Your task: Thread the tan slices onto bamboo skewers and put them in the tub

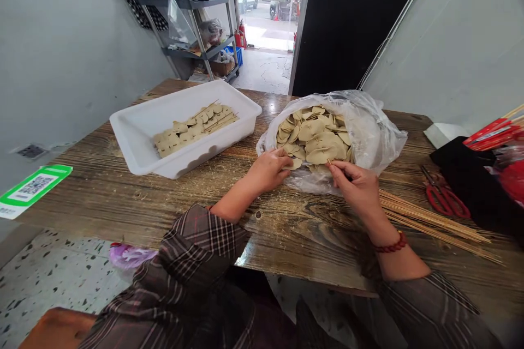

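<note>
A clear plastic bag (380, 142) lies open on the table, full of thin, round, beige slices (323, 139), maybe tofu or dough; I cannot tell. At its front left edge, my left hand (268, 172) is closed with a beige slice (295, 164) at its fingertips. My right hand (360, 182) pinches a thin wooden skewer, whose tip (328, 162) points up toward the slices; most of it is hidden by the hand. Under my right wrist, a bundle of bamboo skewers (434, 215) lies on the wood. Slices threaded on skewers (196, 128) rest in a white plastic tub (141, 144).
Red-handled scissors (448, 199) lie at the right beside a black box (497, 185) with red packets. A green-edged QR card (35, 188) sits at the wooden table's (135, 202) left edge. Beyond stand a grey cart (192, 5) and a glass door (266, 22).
</note>
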